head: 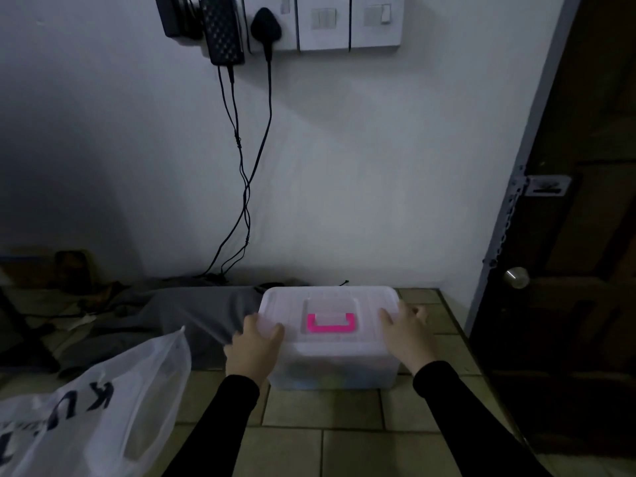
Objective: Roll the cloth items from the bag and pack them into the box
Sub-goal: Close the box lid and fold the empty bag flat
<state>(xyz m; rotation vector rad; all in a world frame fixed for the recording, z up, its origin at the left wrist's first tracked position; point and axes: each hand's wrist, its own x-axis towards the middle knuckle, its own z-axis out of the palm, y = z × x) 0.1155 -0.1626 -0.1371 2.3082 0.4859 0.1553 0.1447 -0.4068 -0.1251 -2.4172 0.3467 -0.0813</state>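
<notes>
A translucent plastic box [330, 370] with its lid [330, 301] on and a pink handle [331, 323] sits on the tiled surface near the wall. My left hand [253, 346] grips the lid's left edge, thumb on top. My right hand [407, 332] holds the lid's right edge, fingers lying over it. A white plastic bag [99, 414] with dark lettering stands at the lower left, its contents hidden. Grey cloth [192, 315] lies spread out left of the box.
Black cables [246, 187] hang from wall sockets down behind the box. A dark door [568, 235] with a round knob stands at the right. Dark clutter sits at the far left. Tiles [327, 428] lie in front of the box.
</notes>
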